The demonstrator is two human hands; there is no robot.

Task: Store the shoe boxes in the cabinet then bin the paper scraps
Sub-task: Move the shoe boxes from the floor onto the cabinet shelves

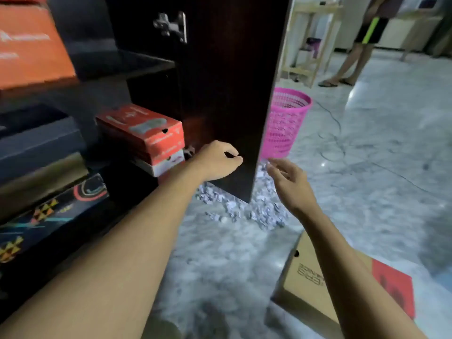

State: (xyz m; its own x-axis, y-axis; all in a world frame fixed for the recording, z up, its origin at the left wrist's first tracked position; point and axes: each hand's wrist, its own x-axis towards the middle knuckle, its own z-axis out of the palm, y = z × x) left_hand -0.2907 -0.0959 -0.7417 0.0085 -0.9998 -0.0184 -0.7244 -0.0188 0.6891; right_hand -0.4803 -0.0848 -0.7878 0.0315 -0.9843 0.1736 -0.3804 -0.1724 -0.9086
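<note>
Head view, looking down: finding paper scraps point(256, 209) lying on the floor point(220, 253) under the lower corner of the cabinet door point(220, 94), near a pink bin point(286, 121); curling the left hand point(217, 162) emptily before that door; holding the right hand point(286, 177) loose-fingered above the scraps.

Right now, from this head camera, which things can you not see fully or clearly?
Head view only:
Pink basket: left side hidden behind the open cabinet door.
Paper scraps: part of the pile hidden by the door's lower corner.
Left hand: curled fingers hide whether its grip holds anything.
Cardboard box: crossed by the right forearm, cut by the bottom edge, print blurred.
</note>
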